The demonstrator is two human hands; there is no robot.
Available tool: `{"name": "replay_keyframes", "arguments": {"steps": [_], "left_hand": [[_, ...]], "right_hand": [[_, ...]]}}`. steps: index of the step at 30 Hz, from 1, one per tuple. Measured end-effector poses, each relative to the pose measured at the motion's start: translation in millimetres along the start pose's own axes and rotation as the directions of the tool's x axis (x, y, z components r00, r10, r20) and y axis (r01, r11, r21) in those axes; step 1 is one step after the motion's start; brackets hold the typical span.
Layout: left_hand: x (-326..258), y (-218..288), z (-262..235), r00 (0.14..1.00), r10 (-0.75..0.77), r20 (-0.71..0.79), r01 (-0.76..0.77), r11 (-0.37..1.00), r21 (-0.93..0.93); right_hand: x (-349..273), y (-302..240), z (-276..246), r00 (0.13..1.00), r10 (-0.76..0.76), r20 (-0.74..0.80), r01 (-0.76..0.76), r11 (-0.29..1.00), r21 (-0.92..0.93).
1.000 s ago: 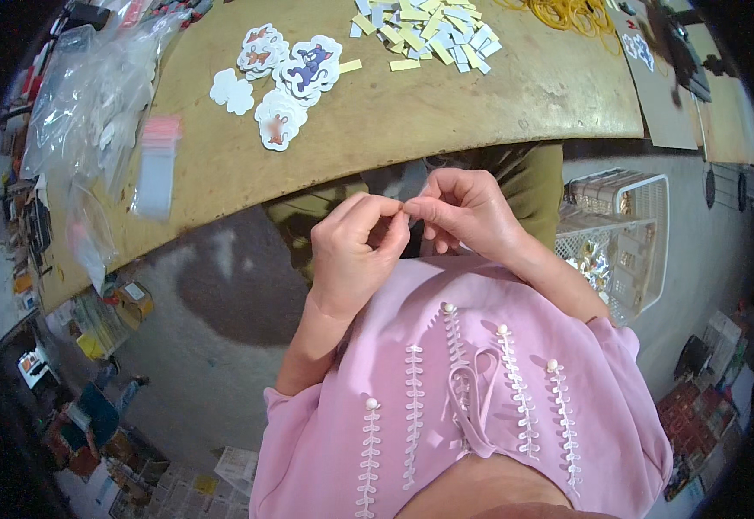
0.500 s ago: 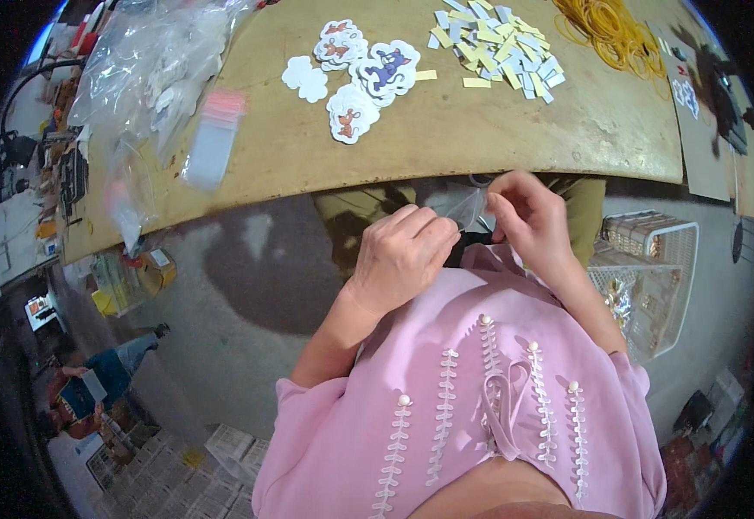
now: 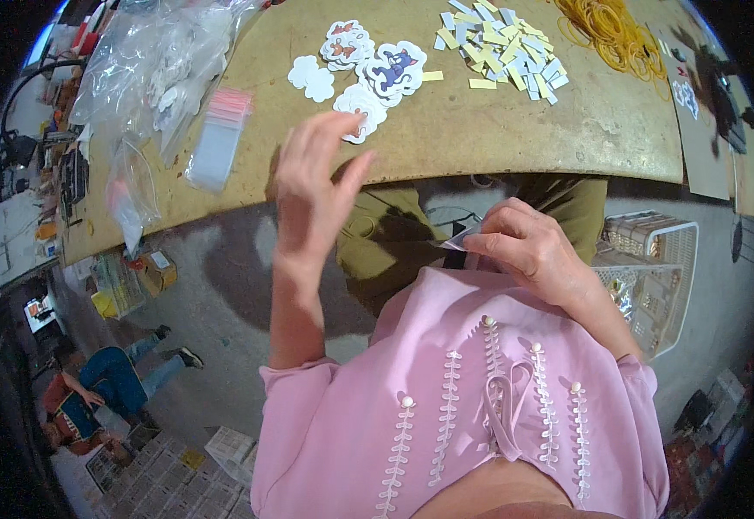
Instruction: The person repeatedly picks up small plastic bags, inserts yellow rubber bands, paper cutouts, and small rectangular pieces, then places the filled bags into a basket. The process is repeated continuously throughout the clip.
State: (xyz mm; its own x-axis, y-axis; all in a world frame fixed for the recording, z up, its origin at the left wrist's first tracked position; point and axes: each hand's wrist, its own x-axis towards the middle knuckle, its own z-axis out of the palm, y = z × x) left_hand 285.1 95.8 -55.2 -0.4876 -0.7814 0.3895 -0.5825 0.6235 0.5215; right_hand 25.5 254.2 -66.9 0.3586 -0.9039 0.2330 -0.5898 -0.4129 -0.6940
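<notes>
The work table (image 3: 524, 143) has a tan top, marked with scuffs and stains, and a worn, dark front edge. A bright sheen lies on its right-hand part. Floor (image 3: 191, 259): grey, smooth, extending in front of and below the table. A broad, dark shadow (image 3: 243, 285) falls on the floor just before the table's front edge. White lattice baskets (image 3: 684, 294) stand below the table's right front. A flat grey panel (image 3: 697, 156) adjoins the table's right end. A cardboard box (image 3: 157, 272) sits below the table's left front corner. Pale stacked crates (image 3: 165, 476) stand well apart from the table, beyond its left front.
</notes>
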Motion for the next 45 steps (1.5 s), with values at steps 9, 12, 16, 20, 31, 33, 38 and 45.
{"name": "replay_keyframes", "arguments": {"steps": [9, 12, 16, 20, 31, 33, 38, 45], "left_hand": [[22, -23, -12, 0.983, -0.038, 0.181, 0.084, 0.963, -0.254], [22, -30, -17, 0.979, -0.036, 0.199, 0.093, 0.953, -0.287], [22, -31, -14, 0.992, -0.001, 0.127, 0.027, 0.979, -0.204], [12, -26, -4, 0.998, 0.067, -0.002, -0.067, 0.997, -0.026], [30, -25, -18, 0.969, 0.024, 0.245, 0.035, 0.972, -0.233], [34, -33, -19, 0.959, 0.037, 0.282, 0.045, 0.96, -0.277], [43, -45, -25, 0.926, 0.034, 0.376, 0.097, 0.941, -0.325], [46, -46, -29, 0.913, 0.079, 0.4, 0.047, 0.955, -0.295]], "right_hand": [[-2, 3, 8, 1.0, 0.019, -0.001, -0.019, 1.0, -0.014], [3, 3, 7, 1.0, 0.001, 0.013, -0.001, 1.0, -0.006], [4, 4, 10, 1.0, 0.011, -0.015, -0.012, 1.0, -0.029], [5, 5, 9, 0.998, -0.047, -0.046, 0.044, 0.997, -0.055], [0, 6, 14, 1.0, -0.013, -0.006, 0.012, 0.997, -0.075], [-1, 8, 17, 1.0, -0.009, -0.018, 0.008, 0.998, -0.07], [-1, 9, 19, 1.0, 0.0, -0.009, 0.0, 0.999, -0.052], [-1, 9, 21, 0.999, 0.021, 0.031, -0.019, 0.998, -0.059]]}}
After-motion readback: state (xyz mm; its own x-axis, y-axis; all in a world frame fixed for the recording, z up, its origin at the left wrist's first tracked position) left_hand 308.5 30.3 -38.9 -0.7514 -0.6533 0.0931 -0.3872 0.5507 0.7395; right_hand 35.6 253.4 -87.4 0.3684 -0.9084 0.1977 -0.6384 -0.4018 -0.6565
